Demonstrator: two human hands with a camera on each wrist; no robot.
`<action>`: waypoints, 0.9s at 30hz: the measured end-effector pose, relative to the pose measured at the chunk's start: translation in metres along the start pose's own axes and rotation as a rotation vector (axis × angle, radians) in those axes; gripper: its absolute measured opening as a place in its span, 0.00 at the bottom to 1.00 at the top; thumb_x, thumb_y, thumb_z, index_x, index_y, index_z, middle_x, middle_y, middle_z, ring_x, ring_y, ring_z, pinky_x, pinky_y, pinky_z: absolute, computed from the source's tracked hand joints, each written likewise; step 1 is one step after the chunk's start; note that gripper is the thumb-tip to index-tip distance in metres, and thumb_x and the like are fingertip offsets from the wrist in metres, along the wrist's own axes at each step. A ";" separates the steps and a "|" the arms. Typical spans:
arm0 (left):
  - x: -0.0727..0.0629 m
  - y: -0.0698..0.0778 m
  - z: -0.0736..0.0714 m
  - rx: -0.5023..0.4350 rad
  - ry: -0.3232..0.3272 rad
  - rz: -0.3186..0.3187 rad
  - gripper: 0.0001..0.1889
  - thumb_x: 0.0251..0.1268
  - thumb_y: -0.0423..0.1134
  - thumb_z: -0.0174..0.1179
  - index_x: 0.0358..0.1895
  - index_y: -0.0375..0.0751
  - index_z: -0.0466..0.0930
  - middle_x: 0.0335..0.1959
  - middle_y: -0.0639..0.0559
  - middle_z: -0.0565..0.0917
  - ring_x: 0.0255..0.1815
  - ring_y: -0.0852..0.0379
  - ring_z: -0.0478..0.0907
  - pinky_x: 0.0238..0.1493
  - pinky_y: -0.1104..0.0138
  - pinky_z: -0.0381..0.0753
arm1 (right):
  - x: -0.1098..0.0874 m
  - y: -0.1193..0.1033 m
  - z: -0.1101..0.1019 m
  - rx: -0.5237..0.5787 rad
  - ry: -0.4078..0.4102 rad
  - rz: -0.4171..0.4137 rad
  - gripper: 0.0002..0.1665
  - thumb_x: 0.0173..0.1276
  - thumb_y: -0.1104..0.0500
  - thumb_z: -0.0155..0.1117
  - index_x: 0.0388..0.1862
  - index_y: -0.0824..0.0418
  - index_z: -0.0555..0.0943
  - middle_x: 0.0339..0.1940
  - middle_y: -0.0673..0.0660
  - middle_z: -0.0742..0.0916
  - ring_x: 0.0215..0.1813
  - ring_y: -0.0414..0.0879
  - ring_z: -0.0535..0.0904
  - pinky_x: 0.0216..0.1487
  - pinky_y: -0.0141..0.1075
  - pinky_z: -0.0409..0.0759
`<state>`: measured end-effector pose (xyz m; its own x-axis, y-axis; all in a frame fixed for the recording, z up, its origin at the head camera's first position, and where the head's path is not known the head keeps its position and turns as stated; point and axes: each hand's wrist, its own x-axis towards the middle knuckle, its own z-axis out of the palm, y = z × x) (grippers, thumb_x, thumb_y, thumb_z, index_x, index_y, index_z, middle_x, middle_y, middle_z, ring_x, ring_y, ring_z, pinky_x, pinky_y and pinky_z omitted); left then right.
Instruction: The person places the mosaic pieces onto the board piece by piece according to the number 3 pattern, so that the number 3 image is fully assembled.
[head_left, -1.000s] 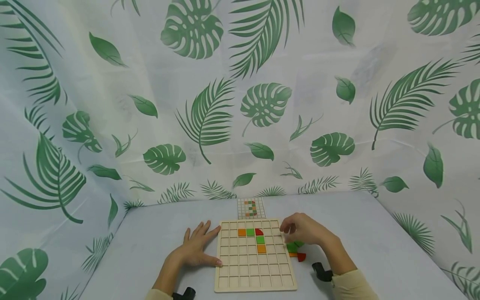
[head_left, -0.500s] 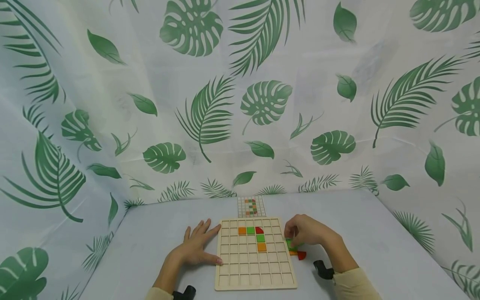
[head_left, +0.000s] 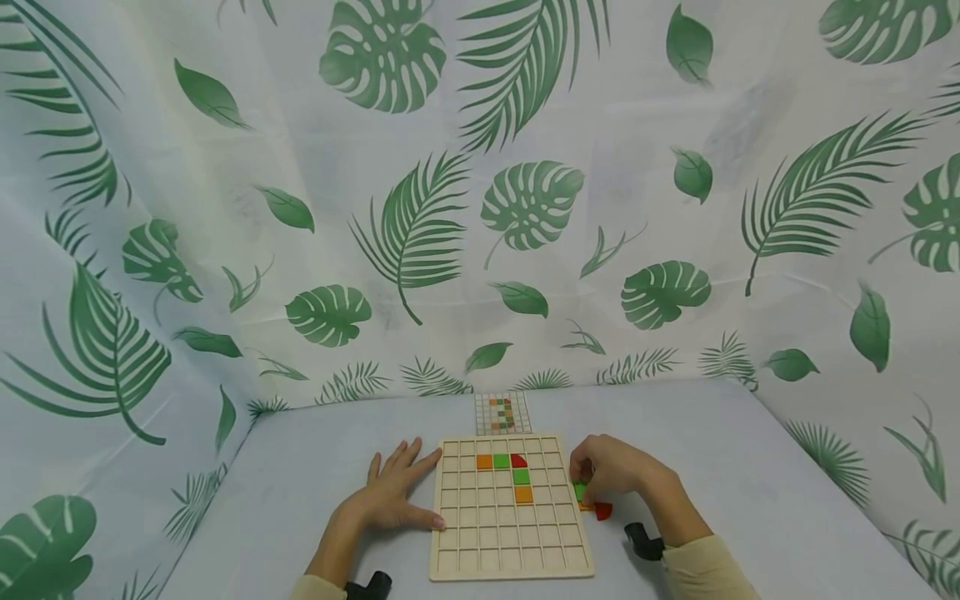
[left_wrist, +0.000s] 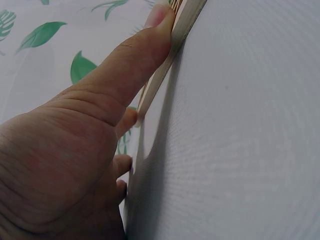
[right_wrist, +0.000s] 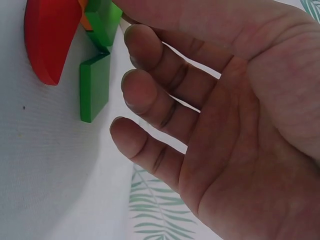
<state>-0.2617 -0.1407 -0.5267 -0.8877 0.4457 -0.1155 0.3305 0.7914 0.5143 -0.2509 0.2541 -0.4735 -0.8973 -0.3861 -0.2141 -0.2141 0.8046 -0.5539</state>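
Note:
A pale wooden grid board (head_left: pixel 480 533) lies before me, with orange, green and red blocks set in some of its squares. My left hand (head_left: pixel 390 500) is spread along the board's left side. Its thumb (left_wrist: pixel 135 60) lies on the board's edge. Beyond the right edge, my right hand (head_left: pixel 615 467) bends over a small pile of blocks, thumb and index at a green square block (right_wrist: pixel 102 20); I cannot tell whether they pinch it. The other fingers (right_wrist: pixel 145 92) curl loosely beside another green block (right_wrist: pixel 95 87). A red quarter-round block (head_left: pixel 603 511) lies by an orange one (head_left: pixel 586 506).
A small printed pattern card (head_left: pixel 502 415) with a coloured grid lies behind the board. Black wrist cameras (head_left: pixel 643 542) sit at both wrists. A leaf-patterned cloth (head_left: pixel 480 250) rises behind and beside the white table (head_left: pixel 315 450).
The right hand has come down and slightly right from the board's right edge onto the pile, now covering more of the green blocks. The left hand stays put.

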 end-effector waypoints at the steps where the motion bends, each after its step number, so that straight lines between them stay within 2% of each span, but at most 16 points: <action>1: 0.000 0.000 0.000 0.000 -0.001 0.000 0.61 0.41 0.73 0.76 0.82 0.58 0.61 0.87 0.39 0.49 0.87 0.34 0.40 0.79 0.29 0.28 | 0.001 0.000 0.001 -0.006 0.002 0.010 0.16 0.44 0.71 0.82 0.25 0.55 0.85 0.25 0.51 0.84 0.31 0.46 0.76 0.32 0.39 0.75; 10: -0.002 0.001 -0.001 -0.008 -0.001 0.008 0.60 0.43 0.72 0.76 0.82 0.58 0.61 0.87 0.39 0.49 0.87 0.33 0.40 0.79 0.29 0.28 | 0.000 -0.001 0.002 0.001 -0.020 -0.017 0.17 0.46 0.72 0.81 0.27 0.57 0.82 0.27 0.52 0.83 0.32 0.46 0.76 0.32 0.39 0.73; 16: -0.001 0.001 -0.001 -0.010 0.002 0.011 0.60 0.43 0.72 0.76 0.82 0.58 0.61 0.87 0.38 0.49 0.87 0.33 0.40 0.79 0.28 0.28 | -0.001 -0.001 -0.003 0.015 -0.023 -0.094 0.15 0.48 0.72 0.79 0.28 0.59 0.82 0.24 0.48 0.80 0.29 0.43 0.74 0.29 0.35 0.71; 20: -0.001 0.001 -0.001 -0.006 0.004 0.010 0.60 0.43 0.72 0.76 0.82 0.58 0.61 0.87 0.39 0.49 0.87 0.33 0.40 0.79 0.28 0.28 | 0.001 -0.002 -0.006 0.048 0.022 -0.135 0.11 0.56 0.71 0.75 0.30 0.59 0.82 0.24 0.46 0.78 0.30 0.42 0.74 0.29 0.33 0.71; 27: -0.002 0.001 -0.001 -0.001 0.000 0.015 0.60 0.43 0.72 0.75 0.82 0.58 0.60 0.87 0.38 0.49 0.87 0.33 0.40 0.78 0.28 0.29 | 0.008 -0.003 -0.004 0.108 0.129 -0.099 0.07 0.64 0.68 0.71 0.36 0.58 0.83 0.31 0.48 0.83 0.36 0.46 0.77 0.34 0.36 0.77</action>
<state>-0.2602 -0.1411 -0.5249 -0.8825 0.4576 -0.1081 0.3433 0.7842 0.5169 -0.2589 0.2509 -0.4705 -0.9176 -0.3939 -0.0530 -0.2672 0.7102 -0.6514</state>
